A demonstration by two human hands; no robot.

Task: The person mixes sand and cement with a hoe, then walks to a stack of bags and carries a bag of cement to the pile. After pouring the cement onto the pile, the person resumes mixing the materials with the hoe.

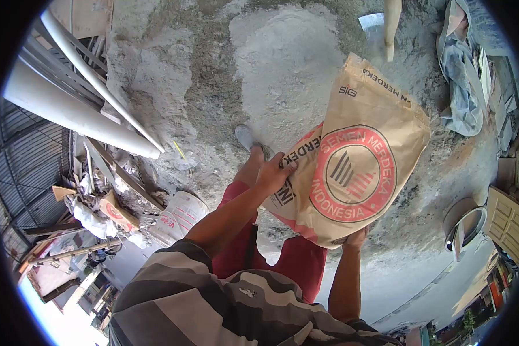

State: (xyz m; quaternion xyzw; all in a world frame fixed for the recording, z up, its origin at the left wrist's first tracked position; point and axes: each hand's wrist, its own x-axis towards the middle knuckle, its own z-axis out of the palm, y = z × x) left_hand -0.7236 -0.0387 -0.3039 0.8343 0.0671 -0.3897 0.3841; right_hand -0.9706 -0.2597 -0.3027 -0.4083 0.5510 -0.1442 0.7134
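Note:
A brown paper cement sack [401, 132], printed with a red ring and the words Semen Merdeka Indonesia, is held up in front of my legs. Its far end is wide and tilts to the right. My left hand [275, 172] grips the sack's left side, fingers closed on the paper. At the near lower edge, my right hand [356, 237] is closed on the sack, with its fingers partly hidden behind the paper. Beyond the sack lies a patch of pale grey powder [285, 63] on the rough ground.
A wooden handle [391, 29] and a metal blade [372, 23] are at the top. Long white pipes [86, 115] reach in from the left. A white bucket [181, 213] stands by my left leg. Crumpled grey sheeting [464, 95] lies right, above a round black tub [466, 225].

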